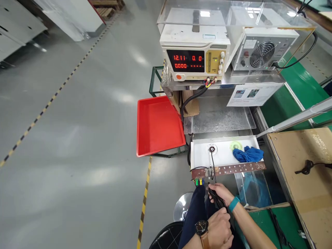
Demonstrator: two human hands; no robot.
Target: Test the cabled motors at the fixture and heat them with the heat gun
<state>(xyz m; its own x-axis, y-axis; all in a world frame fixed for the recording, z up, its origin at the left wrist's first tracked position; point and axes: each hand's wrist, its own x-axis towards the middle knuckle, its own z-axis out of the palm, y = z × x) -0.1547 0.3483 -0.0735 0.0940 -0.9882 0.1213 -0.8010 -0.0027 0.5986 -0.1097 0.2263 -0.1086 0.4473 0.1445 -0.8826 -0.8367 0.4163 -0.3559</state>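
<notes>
My right hand point(220, 193), with a teal band at its wrist, is closed around a folded black cable point(217, 199) above my lap. A thin black lead rises from near this hand to a round connector point(212, 149) on the white tray. My left hand point(220, 228), wearing a watch, is just below it, its fingers curled into a fist at the lower end of the same cable bundle. What lies inside that fist is mostly hidden. In front of my hands runs a brown perforated strip point(228, 169) along the tray's near edge, with green, yellow and blue plugs point(199, 182) at its left end.
A white tray point(198, 152) carries a blue cloth point(248, 154). Behind it, a power supply point(195, 57) shows red digits. A red bin point(159, 128) stands at the left. Cardboard point(306, 186) with a black cable end point(308, 167) lies right; another cable point(278, 228) rests on green matting.
</notes>
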